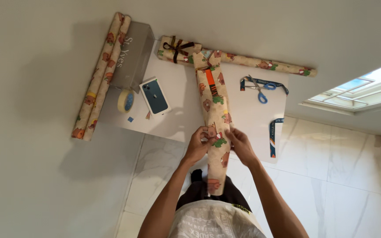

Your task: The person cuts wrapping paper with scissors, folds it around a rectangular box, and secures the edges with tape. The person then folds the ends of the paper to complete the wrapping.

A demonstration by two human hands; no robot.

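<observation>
Two hands meet on a long strip of patterned wrapping paper [214, 110] that runs down the middle of the white table [177, 119] and hangs over its near edge toward the person's lap. The left hand [198, 144] pinches the strip's left edge with its fingers curled inward, and the right hand [239, 144] grips the right edge opposite, both closed on the paper just where it leaves the table. An orange band shows through the strip's upper part, near where it meets a wrapped parcel [179, 50] tied with a dark ribbon bow.

Beyond the parcel, a roll of the same paper [270, 65] lies along the table's far edge, stretching off to the right. Blue-handled scissors [260, 90] rest to the right of the strip, lying on a blue lanyard [276, 132] that trails down toward the table's near right corner. To the left of the strip sits a white phone box [155, 97] with a dark picture on its lid, and just beside that a roll of tape [125, 101] stands on its side. A grey rectangular box [133, 55] lies further left, and two more rolls of wrapping paper [102, 75] rest against it, angled along the table's left side. Pale marble floor tiles [331, 167] surround the table.
</observation>
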